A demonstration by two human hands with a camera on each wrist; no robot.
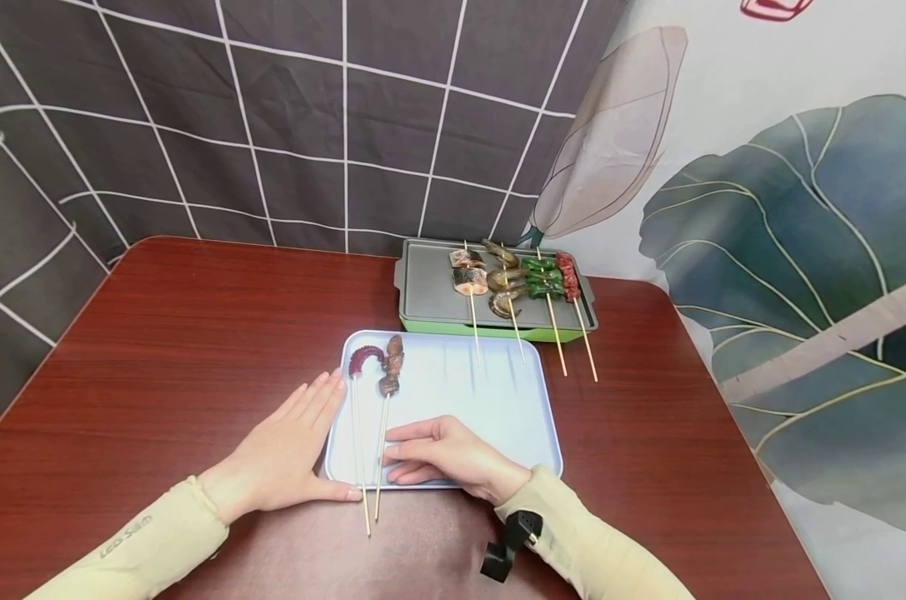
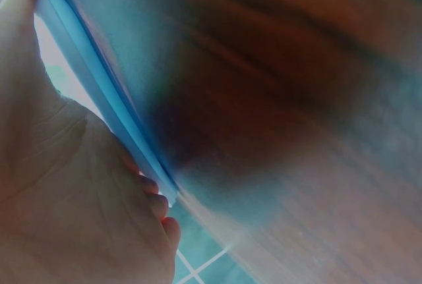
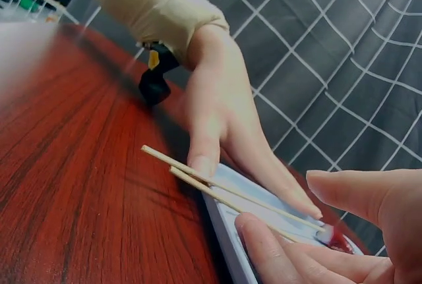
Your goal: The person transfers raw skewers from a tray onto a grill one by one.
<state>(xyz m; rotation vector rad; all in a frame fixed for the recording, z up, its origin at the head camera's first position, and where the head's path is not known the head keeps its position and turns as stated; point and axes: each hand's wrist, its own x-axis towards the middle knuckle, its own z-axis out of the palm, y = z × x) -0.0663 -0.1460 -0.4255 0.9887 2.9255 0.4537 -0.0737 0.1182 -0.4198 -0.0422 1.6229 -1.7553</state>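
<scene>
A reddish-brown table (image 1: 220,308) with fine, dark wood grain carries everything. Its far corners are rounded, its surface is smooth and slightly glossy, and a paler sheen spreads over the part nearest the viewer, where the tabletop runs out of the head view. Two things stand directly on it. A pale blue tray (image 1: 490,408) with rounded corners and a low raised rim lies flat near the middle. Just beyond it, by the far edge and toward the right, sits a rectangular griddle (image 1: 427,283) with a grey top and green base.
</scene>
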